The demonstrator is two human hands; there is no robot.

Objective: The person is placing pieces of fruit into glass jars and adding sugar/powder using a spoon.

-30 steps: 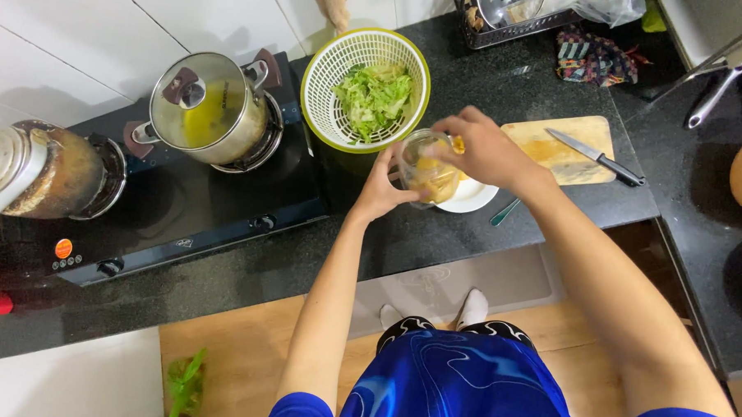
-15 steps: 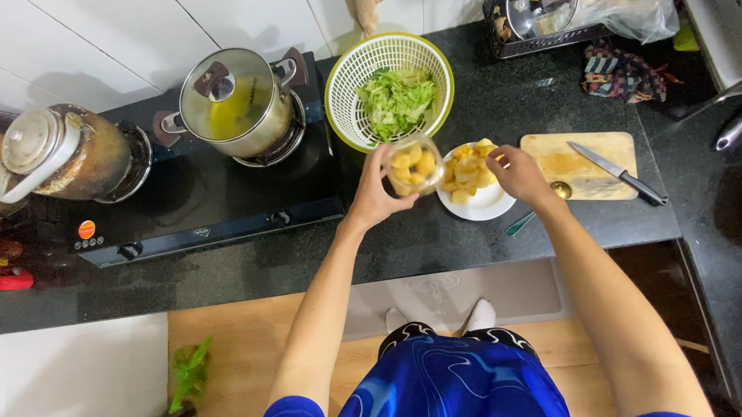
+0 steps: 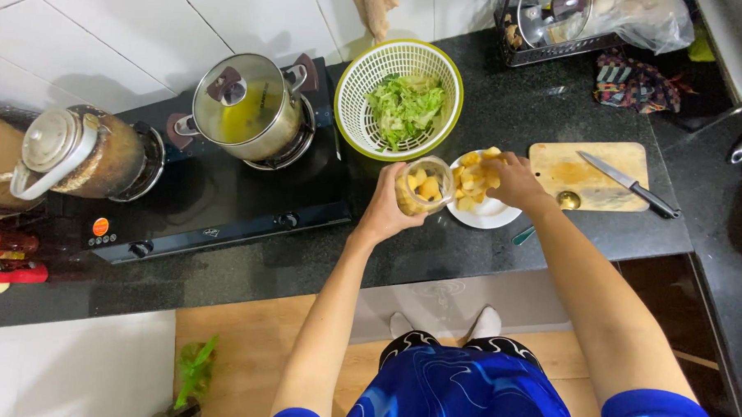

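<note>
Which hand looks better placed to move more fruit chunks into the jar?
Probably the right hand: it already rests on the yellow chunks on the white plate, while the left hand holds the jar.

Left hand (image 3: 390,207) gripping, right hand (image 3: 516,181) seemingly pinching

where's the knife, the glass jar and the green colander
knife (image 3: 615,173), head view, on the blade
glass jar (image 3: 422,187), head view, on its open mouth
green colander (image 3: 352,93), head view, on its left rim

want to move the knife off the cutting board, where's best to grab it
Take the knife by its dark handle, the lower-right end that overhangs the cutting board. Come from the right: the blade points up-left across the board, so the fingers stay off the edge.
</note>
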